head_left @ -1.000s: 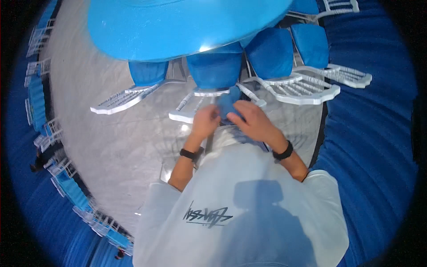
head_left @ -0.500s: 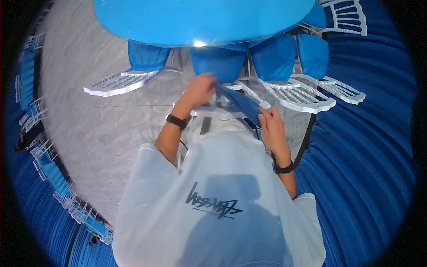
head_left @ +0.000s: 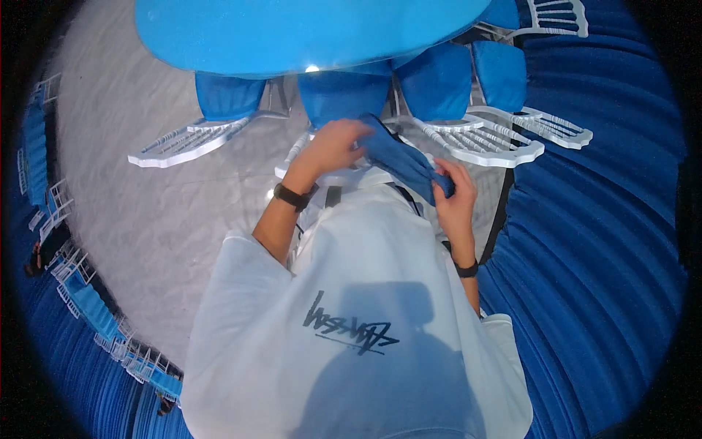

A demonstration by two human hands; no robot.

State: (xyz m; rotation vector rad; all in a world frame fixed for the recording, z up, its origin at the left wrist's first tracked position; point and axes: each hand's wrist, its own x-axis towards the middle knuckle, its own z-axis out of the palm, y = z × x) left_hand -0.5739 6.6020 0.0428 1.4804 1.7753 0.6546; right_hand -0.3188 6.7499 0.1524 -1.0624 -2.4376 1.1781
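A dark blue cloth [head_left: 401, 162] stretches slantwise in front of my waist, gathered into a narrow, creased band. My right hand [head_left: 458, 196] pinches its near right end between thumb and fingers. At the far left end, my left hand [head_left: 335, 152] is curled against the cloth, its fingertips somewhat blurred. Under the cloth and hands is a white chair [head_left: 292, 155], mostly hidden, its back close to my body. Just beyond my left hand lies a blue chair seat [head_left: 342, 99], partly under the table.
A round table with a light blue top [head_left: 307, 33] stands ahead. White chairs with blue seats ring it, one at the left [head_left: 183, 143] and others at the right [head_left: 486, 143]. Pleated blue fabric [head_left: 585, 241] covers the right side; grey flooring [head_left: 146, 219] lies left.
The cloth has gone from a flatter, wider spread to a raised, bunched band. My left hand has shifted slightly right, and my right hand's fingers have closed around the cloth's end.
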